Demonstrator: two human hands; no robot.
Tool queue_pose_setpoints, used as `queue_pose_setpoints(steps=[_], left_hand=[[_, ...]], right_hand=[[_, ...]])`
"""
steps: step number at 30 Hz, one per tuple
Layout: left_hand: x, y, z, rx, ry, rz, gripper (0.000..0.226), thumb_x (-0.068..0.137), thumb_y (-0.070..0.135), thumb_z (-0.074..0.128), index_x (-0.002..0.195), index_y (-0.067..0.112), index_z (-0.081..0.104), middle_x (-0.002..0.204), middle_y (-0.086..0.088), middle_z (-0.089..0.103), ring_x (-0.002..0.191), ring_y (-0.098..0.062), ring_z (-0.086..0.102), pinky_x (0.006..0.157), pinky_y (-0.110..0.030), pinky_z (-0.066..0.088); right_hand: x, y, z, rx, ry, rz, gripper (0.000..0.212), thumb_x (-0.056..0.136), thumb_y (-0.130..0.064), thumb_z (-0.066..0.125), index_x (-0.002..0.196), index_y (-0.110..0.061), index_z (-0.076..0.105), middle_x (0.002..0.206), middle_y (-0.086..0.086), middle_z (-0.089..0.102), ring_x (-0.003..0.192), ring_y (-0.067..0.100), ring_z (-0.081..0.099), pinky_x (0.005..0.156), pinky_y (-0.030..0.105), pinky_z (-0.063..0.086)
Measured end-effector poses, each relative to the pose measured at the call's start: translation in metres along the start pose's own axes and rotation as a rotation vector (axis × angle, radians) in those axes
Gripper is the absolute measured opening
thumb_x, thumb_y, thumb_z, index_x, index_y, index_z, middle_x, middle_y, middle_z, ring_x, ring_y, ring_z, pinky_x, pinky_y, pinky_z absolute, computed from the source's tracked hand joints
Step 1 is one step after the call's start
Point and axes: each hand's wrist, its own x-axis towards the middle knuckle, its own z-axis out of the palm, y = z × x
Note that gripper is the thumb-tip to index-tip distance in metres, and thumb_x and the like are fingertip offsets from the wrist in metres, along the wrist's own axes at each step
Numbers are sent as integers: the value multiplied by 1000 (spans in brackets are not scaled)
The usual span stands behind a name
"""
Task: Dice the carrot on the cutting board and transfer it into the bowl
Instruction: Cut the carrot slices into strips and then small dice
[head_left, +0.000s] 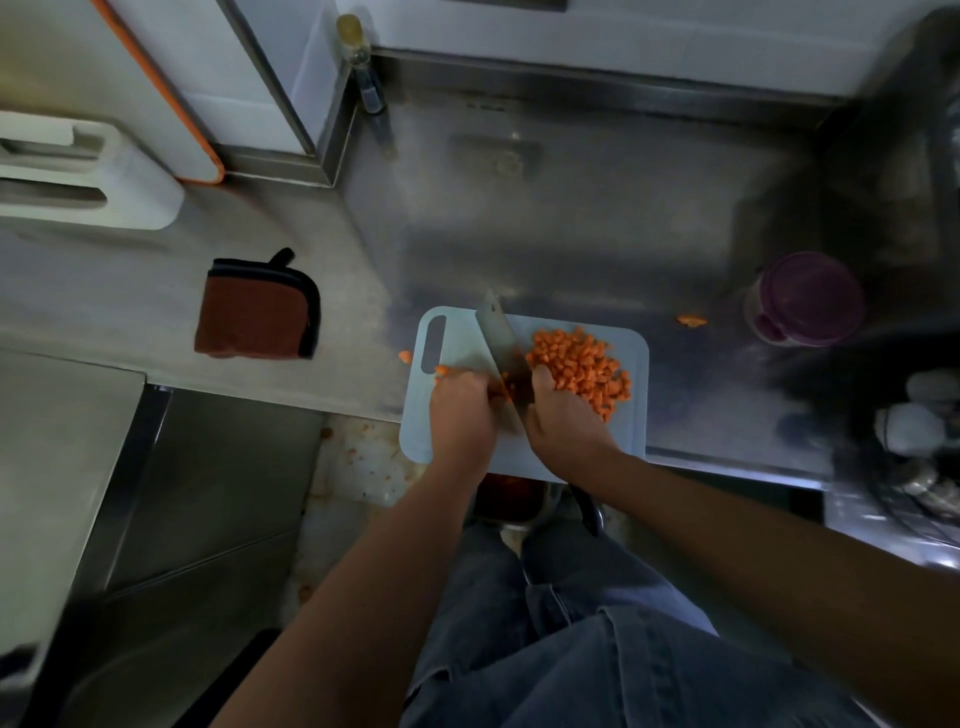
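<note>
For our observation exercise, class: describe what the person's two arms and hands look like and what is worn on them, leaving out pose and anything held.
Both forearms are bare up to the frame's edge: no sleeves show. The left hand and right hand wear no gloves, and no watch, bracelet or ring can be made out on either wrist or hand, though the picture is dim and slightly blurred. Below the arms, blue denim jeans show.

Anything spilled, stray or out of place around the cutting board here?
Yes. An orange carrot piece lies on the steel counter right of the cutting board, apart from the diced carrot pile. A smaller carrot bit sits just off the board's left edge. Orange specks also dot the floor below.
</note>
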Motion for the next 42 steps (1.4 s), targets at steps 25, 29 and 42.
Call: queue_pose_setpoints(steps=[25,29,42], left_hand=[[-3,-1,-3,274,1,102,19,93,15,54,94,8,72,98,-10,66,98,-28,60,66,-32,43],[-3,0,-10,266,-2,99,25,92,31,56,98,14,72,98,-5,66,104,-23,55,70,-31,41],[-25,-21,-27,188,144,52,20,85,23,62,103,20,69,95,-6,66,99,-27,53,75,-37,50]], right_hand=[[8,2,2,-78,-18,-14,27,99,-15,38,125,-13,31,85,11,59,77,31,61,67,42,50],[12,6,-3,26,101,3,30,100,-16,38,129,-9,34,81,9,60,71,26,61,61,41,50],[-3,7,9,-17,26,-38,27,100,-17,39,124,-6,37,79,7,54,71,26,57,57,31,39]])
